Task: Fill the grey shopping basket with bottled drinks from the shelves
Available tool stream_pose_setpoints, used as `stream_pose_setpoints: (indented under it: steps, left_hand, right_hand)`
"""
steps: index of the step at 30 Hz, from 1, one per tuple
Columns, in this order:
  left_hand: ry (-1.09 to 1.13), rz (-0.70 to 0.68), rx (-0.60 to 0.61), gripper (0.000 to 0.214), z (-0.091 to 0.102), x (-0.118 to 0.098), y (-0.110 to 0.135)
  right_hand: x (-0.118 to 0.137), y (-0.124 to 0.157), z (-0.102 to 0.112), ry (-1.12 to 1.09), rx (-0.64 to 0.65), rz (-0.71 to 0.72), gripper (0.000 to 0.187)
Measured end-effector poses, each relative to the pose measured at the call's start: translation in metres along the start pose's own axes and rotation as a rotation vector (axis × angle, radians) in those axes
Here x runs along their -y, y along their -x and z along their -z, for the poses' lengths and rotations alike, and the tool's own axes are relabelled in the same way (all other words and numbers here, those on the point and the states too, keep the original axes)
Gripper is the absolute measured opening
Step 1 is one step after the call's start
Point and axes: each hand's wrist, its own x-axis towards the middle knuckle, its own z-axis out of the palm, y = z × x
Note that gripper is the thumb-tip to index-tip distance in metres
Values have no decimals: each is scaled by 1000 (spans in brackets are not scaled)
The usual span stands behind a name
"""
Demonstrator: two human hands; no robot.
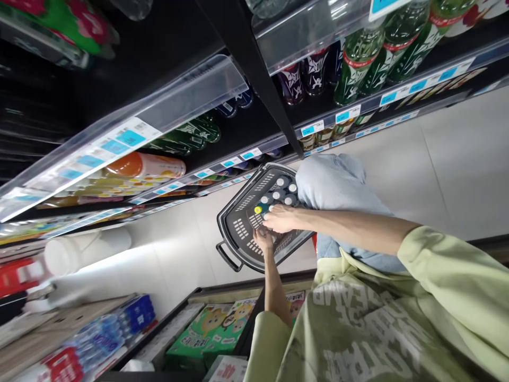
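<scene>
A dark grey shopping basket (238, 233) stands on the pale floor by my bent knee in blue jeans (334, 185). Inside it stand several bottles with white caps (281, 182) and one with a yellow cap (258, 210). My right hand (281, 218) reaches in from the right, its fingers curled together over a bottle top beside the yellow cap. Coming up from below, my left hand (263, 239) is closed inside the basket just under the right hand; what it grips is hidden. Both sleeves are light green.
Black shelves with green bottles (358, 69), dark cans (304, 77) and an orange bottle (143, 165) run along the top, with blue price tags (312, 128) on their rails. Green cartons (214, 329) and a pack of water bottles (107, 334) lie at the lower left.
</scene>
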Motion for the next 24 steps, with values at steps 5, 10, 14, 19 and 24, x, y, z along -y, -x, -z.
stream_pose_setpoints:
  steps: [5,10,14,19,24]
  left_hand:
    - [56,-164,132,41,-39,-40,71]
    - [4,-271,242,49,-65,-85,115]
    - [6,-255,301,44,-55,-103,103]
    - [4,-245,310,40,-41,-110,90]
    - [-79,-276,318,45,-38,-109,92]
  right_hand:
    - [1,1,-1,25,36,-3,27]
    - [0,10,-1,46,18,-23,27]
    - [-4,19,0,93,-27,-35,30]
    - [-16,34,9,75,-155,-67,31]
    - [-30,50,26,-169,-430,-96,26]
